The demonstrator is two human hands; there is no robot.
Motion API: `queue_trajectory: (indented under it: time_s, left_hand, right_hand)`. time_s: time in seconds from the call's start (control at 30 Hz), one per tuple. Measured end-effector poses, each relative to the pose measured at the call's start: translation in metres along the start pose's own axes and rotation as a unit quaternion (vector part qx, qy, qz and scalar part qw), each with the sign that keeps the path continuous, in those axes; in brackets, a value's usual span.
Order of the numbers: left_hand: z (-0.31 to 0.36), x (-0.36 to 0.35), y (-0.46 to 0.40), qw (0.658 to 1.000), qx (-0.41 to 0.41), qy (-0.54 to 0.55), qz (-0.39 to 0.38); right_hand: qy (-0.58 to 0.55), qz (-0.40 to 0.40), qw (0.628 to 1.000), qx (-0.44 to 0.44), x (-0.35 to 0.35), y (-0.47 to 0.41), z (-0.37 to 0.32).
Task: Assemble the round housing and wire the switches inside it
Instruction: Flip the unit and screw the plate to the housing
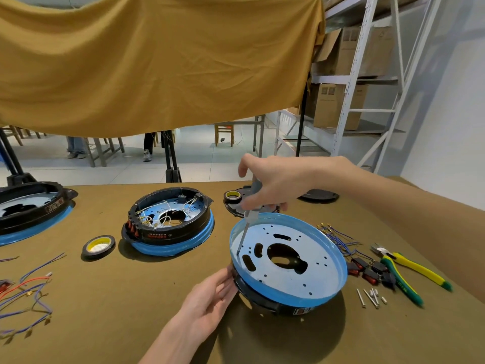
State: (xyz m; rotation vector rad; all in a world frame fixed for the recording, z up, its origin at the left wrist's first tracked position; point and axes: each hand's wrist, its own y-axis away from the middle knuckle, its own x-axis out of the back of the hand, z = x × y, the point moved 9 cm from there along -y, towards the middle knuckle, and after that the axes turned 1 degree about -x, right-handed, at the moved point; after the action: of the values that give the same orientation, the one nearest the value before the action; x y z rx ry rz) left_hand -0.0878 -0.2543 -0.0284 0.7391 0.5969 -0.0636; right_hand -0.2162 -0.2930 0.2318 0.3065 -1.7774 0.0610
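Observation:
A round housing (309, 261) with a blue-filmed metal plate on a black ring sits tilted in front of me. My right hand (273, 185) grips a grey screwdriver (248, 224) upright, its tip on a hole at the plate's left side. With straight fingers, my left hand (210, 295) presses against the housing's left rim. Red and black switches (367, 270) with blue wires lie just right of the housing. Several screws (371, 296) lie near its front right.
A wired housing (168, 222) stands at the table's middle, another (29, 208) at far left. Two tape rolls (99, 246) (232, 197), yellow-green pliers (409, 269) at right, loose wires (29, 292) at left. A yellow cloth hangs behind.

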Motion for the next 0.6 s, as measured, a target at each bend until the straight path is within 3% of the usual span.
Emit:
queue_trajectory:
  time_s: [0.07, 0.2, 0.33, 0.47, 0.6]
  left_hand:
    - [0.0, 0.0, -0.001, 1.0, 0.004, -0.003, -0.007]
    - [0.001, 0.002, -0.003, 1.0, -0.009, -0.015, -0.001]
    - [0.0, -0.001, -0.005, 1.0, -0.012, -0.021, -0.018]
    - [0.0, 0.0, -0.008, 0.998, -0.013, -0.046, -0.036]
    - [0.003, -0.002, -0.008, 0.995, -0.047, -0.074, -0.042]
  right_hand:
    - [-0.023, -0.006, 1.0, 0.01, 0.003, 0.001, -0.001]
    - [0.054, 0.071, 0.996, 0.016, 0.005, -0.006, -0.01]
    - [0.006, 0.017, 1.0, 0.02, 0.0, -0.008, -0.01]
    - [0.089, 0.066, 0.993, 0.031, -0.001, -0.012, -0.015]
    - [0.022, 0.017, 0.999, 0.018, -0.003, -0.011, -0.011]
